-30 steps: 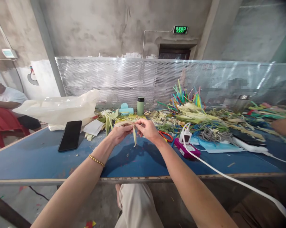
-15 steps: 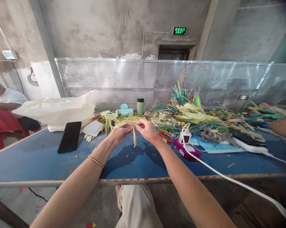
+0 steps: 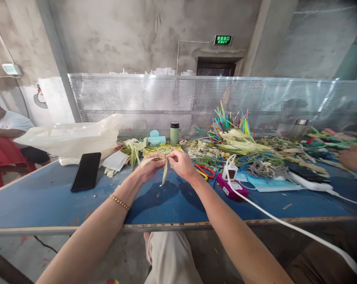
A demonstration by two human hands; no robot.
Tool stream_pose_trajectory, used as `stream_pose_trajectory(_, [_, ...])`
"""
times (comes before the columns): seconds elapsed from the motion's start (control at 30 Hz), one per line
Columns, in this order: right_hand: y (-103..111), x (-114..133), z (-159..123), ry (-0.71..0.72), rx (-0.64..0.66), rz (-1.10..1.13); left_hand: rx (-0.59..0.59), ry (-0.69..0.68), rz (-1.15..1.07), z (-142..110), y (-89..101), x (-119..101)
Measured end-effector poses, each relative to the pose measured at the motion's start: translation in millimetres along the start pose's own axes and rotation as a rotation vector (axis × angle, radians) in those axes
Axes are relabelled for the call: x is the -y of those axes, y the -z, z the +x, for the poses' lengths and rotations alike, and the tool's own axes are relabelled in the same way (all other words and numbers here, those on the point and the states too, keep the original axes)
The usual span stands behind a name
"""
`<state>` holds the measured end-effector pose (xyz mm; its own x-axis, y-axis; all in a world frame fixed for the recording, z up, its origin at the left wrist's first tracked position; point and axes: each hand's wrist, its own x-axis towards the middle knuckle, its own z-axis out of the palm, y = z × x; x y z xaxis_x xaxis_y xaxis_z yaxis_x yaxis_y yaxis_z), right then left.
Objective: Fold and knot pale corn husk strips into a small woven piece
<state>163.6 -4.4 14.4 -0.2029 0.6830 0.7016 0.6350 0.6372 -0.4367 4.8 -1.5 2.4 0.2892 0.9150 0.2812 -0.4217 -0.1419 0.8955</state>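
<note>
Both my hands meet over the blue table (image 3: 62, 209), fingers pinched. A pale corn husk strip (image 3: 164, 176) hangs down between them, and another part of it runs back over my left hand (image 3: 151, 167). That hand wears a gold bead bracelet at the wrist and is closed on the husk. My right hand (image 3: 180, 162) pinches the husk at its upper end, its fingertips close to the left thumb. Where the fingers meet, the exact grip is too small to make out. Behind them lie loose green and yellow husks (image 3: 135, 150).
A black phone (image 3: 86, 171) and white paper (image 3: 115, 160) lie left, beside a large plastic bag (image 3: 74, 136). A green bottle (image 3: 174, 134) stands behind. On the right are a purple power block (image 3: 232, 187), a white cable, husk piles (image 3: 243, 142) and another person's hand (image 3: 354, 159).
The hanging husk end has swung slightly left. My right fingers have shifted a little at the husk's top, and both hands stay close together.
</note>
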Motion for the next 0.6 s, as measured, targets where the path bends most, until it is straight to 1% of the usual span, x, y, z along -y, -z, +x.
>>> stream_pose_trajectory(0.13, [-1.8,-2.3,-0.1,-0.037,0.026,0.069,0.052,0.021,-0.016,0.9,-0.9,-0.8])
stream_pose_trajectory(0.23, [-2.6,-3.1,-0.3,-0.069,0.022,0.099,0.085,0.039,-0.003,1.4,-1.2,-1.4])
stream_pose_trajectory(0.3, [-2.3,-2.9,-0.4,-0.069,0.026,0.099,0.071,0.02,0.01,1.5,-1.0,-0.8])
stream_pose_trajectory(0.4, [-0.7,-2.8,-0.2,-0.053,0.022,0.091,0.012,-0.012,0.009,1.8,-0.4,0.9])
stream_pose_trajectory(0.53, [1.2,-5.6,1.1,-0.003,-0.002,0.078,-0.015,0.022,-0.01,2.1,0.4,1.1])
stream_pose_trajectory(0.6, [1.9,-7.3,1.8,0.027,-0.042,0.034,-0.021,0.044,-0.024,2.2,0.5,0.1])
